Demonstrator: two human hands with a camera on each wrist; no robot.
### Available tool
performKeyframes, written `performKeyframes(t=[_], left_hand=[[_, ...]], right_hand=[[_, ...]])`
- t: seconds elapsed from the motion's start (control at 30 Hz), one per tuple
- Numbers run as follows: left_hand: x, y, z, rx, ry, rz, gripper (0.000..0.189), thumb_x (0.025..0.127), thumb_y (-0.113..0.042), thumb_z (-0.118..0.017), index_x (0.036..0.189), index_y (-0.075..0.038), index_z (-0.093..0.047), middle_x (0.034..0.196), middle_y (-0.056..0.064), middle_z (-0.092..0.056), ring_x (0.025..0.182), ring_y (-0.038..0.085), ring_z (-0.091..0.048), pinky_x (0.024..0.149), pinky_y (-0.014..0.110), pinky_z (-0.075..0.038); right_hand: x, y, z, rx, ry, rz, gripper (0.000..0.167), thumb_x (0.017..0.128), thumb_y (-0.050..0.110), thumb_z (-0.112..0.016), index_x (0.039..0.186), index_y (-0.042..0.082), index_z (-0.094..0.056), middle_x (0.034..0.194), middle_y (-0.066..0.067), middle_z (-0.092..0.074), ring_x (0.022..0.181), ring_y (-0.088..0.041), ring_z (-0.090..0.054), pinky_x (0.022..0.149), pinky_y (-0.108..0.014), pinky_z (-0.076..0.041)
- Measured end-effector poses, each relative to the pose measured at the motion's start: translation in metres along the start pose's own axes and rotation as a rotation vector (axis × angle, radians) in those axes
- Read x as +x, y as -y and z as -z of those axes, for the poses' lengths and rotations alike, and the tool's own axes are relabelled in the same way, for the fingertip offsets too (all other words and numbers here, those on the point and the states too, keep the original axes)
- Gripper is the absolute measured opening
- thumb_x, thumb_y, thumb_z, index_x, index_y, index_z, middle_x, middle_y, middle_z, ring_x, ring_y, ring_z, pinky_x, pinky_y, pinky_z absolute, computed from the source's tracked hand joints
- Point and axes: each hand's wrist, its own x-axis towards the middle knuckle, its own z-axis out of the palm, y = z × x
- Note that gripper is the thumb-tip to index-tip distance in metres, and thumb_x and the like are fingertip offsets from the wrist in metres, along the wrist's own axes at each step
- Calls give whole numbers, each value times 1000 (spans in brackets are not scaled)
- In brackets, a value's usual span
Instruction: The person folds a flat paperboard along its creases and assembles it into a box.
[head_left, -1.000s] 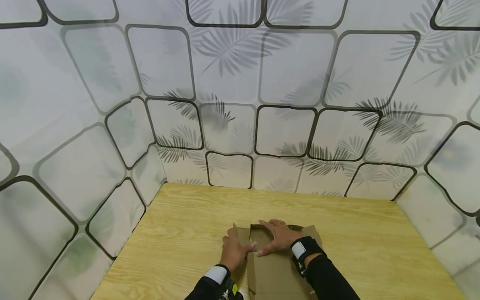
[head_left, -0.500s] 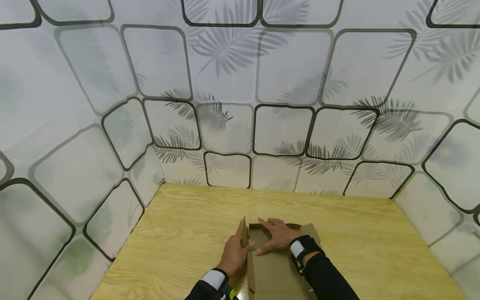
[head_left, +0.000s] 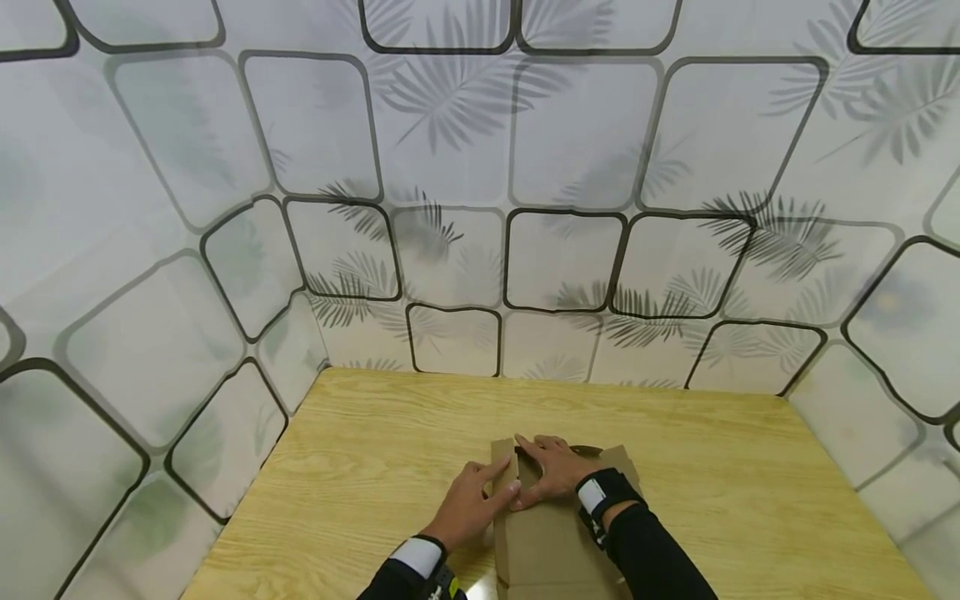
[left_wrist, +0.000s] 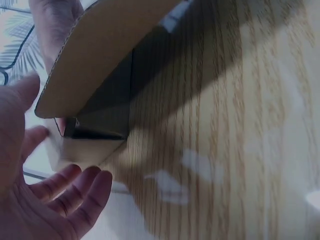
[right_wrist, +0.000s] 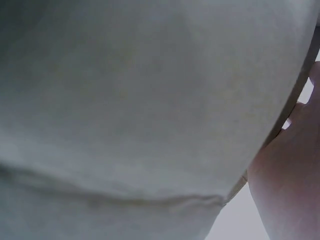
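Note:
A brown cardboard box (head_left: 551, 546), partly folded, lies at the table's near middle. My left hand (head_left: 468, 504) touches a flap (head_left: 504, 452) at the box's far left corner, which leans inward over the side. In the left wrist view, the relaxed fingers of the left hand (left_wrist: 50, 195) lie beside the box's end wall (left_wrist: 90, 150), under a raised cardboard panel (left_wrist: 100, 55). My right hand (head_left: 555, 468) rests spread over the far end of the box, thumb near the left thumb. Cardboard (right_wrist: 150, 100) fills most of the right wrist view and hides the right fingertips.
The box stands on a wood-grain table (head_left: 375, 450). Patterned curtain walls (head_left: 465, 258) enclose the back and both sides. A bright light reflection shows on the tabletop by the box's near left side.
The left flap has swung from leaning outward, through upright, to inward over the box. My left hand has followed it to the right. The right hand has stayed almost still.

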Motion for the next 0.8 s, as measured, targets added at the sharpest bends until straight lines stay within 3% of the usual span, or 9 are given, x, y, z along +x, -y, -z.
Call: performKeyframes(t=[0.17, 0.4, 0.67, 0.8], left_hand=[[4, -5, -2, 122, -58, -51, 42, 102, -33, -60, 132, -4, -66, 103, 13, -60, 76, 15, -53, 64, 31, -45], [14, -7, -6, 328, -144, -116, 25, 94, -17, -71, 116, -4, -76, 89, 10, -65, 72, 14, -53, 61, 28, -44], [17, -8, -4, 390, -136, -123, 22, 91, -16, -74, 111, -6, -77, 88, 7, -65, 73, 14, -57, 62, 27, -47], [19, -10, -3, 382, -171, -138, 16, 89, -13, -76, 102, -3, -75, 84, 7, -65, 73, 17, -60, 62, 29, -49]], right_hand=[[2, -1, 0, 2, 15, 10, 118, 71, 65, -82, 161, 16, -25, 160, -25, -26, 147, -48, -21, 107, -68, -31], [4, -2, 0, -21, 29, -44, 121, 68, 67, -82, 162, 21, -22, 162, -21, -24, 149, -45, -19, 107, -68, -30], [6, 1, -1, -43, 32, -80, 129, 64, 71, -81, 163, 20, -16, 163, -21, -19, 151, -48, -11, 107, -70, -29], [5, 3, -1, -49, 34, -75, 130, 65, 69, -82, 163, 18, -15, 163, -22, -19, 150, -48, -12, 108, -70, -29]])
